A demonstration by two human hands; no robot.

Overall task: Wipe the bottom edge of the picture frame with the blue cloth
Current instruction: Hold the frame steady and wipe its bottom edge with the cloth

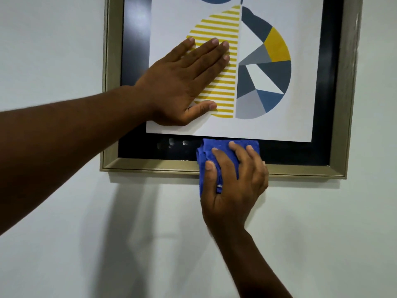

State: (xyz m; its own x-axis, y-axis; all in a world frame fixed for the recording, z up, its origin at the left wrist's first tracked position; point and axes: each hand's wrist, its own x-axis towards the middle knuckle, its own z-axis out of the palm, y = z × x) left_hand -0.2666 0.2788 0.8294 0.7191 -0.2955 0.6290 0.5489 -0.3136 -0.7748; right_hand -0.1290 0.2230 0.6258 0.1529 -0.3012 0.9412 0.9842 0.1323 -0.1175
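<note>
Picture frame [154, 166] hangs on a plain, pale wall [64, 50]. Its rim is a dull gold colour, and inside that rim runs a wide black band. The middle holds a white sheet with a round shape made of yellow stripes, grey, blue and yellow pieces. The top of the frame runs out of view.

The blue cloth [209, 160] is bunched up and pressed on the bottom edge of the frame, a bit right of the middle. It covers part of the black band and the gold rim, and hangs down a little onto the wall below.

The right hand [234, 181] comes up from below and has a grip on the cloth, with its fingers [234, 147] spread over the top and the thumb on the left side. The left hand [182, 82] lies flat and open on the picture, over the yellow stripes, holding nothing.

Some small pale smudges [171, 143] show on the black band, just left of the cloth. Soft grey shadows of both arms fall on the wall under the frame.
</note>
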